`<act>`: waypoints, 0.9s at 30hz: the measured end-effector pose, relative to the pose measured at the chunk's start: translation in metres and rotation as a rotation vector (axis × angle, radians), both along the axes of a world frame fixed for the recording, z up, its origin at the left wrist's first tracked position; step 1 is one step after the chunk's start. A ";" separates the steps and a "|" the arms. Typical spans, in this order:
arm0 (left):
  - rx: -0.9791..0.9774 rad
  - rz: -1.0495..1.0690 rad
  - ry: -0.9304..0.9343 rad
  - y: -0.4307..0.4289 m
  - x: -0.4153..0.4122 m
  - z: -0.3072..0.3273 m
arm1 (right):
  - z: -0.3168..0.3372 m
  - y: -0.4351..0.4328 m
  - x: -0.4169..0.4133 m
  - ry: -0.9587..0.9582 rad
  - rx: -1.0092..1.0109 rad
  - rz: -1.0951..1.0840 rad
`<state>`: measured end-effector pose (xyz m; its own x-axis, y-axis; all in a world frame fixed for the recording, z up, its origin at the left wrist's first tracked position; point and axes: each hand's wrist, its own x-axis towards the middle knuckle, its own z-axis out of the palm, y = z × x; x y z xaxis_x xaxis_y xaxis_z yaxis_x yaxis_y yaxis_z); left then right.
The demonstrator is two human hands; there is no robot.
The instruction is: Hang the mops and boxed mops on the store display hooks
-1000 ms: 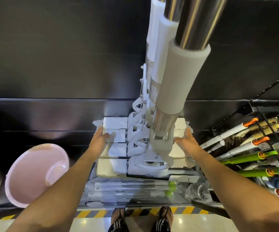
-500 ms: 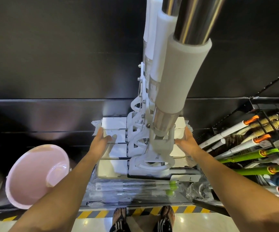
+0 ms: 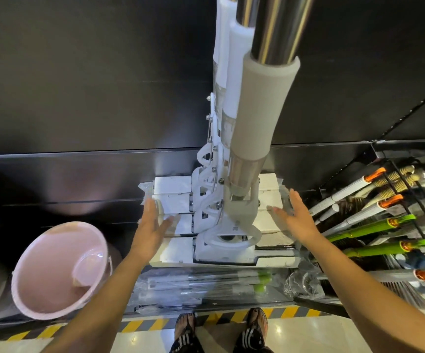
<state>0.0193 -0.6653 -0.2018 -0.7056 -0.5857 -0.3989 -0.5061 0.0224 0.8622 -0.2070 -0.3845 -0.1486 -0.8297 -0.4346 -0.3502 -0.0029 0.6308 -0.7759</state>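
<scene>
Both arms reach forward; left hand [image 3: 152, 225] and right hand [image 3: 296, 219] spread flat

A low black shelf [image 3: 119, 233] sits under both hands. On it, left of the left hand [image 3: 150, 225], is a pink bucket [image 3: 61, 271]. Closer to the person than both hands, wrapped mops [image 3: 206, 284] lie flat on the shelf. Below the right hand [image 3: 298, 220] lies some crumpled clear plastic [image 3: 303, 281]. The shiny floor [image 3: 142, 337] has a yellow and black stripe [image 3: 140, 326] along the shelf edge. Two feet in sandals [image 3: 186, 335] stand there.
</scene>
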 end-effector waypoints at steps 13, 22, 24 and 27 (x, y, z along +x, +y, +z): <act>-0.232 -0.085 -0.133 0.041 0.032 -0.002 | -0.041 0.039 0.065 -0.056 0.113 -0.077; -0.251 -0.119 -0.058 0.041 0.055 -0.007 | -0.044 0.062 0.118 -0.030 0.081 -0.371; -0.265 -0.155 -0.074 0.043 0.061 -0.010 | -0.050 0.068 0.138 -0.028 0.118 -0.376; -0.245 -0.226 -0.033 0.040 0.068 -0.016 | -0.068 0.073 0.172 -0.069 0.170 -0.413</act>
<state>0.0870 -0.6255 -0.2179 -0.8175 -0.4972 -0.2905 -0.4923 0.3416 0.8006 -0.0354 -0.3114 -0.2164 -0.8937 -0.0036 -0.4486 0.3239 0.6867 -0.6508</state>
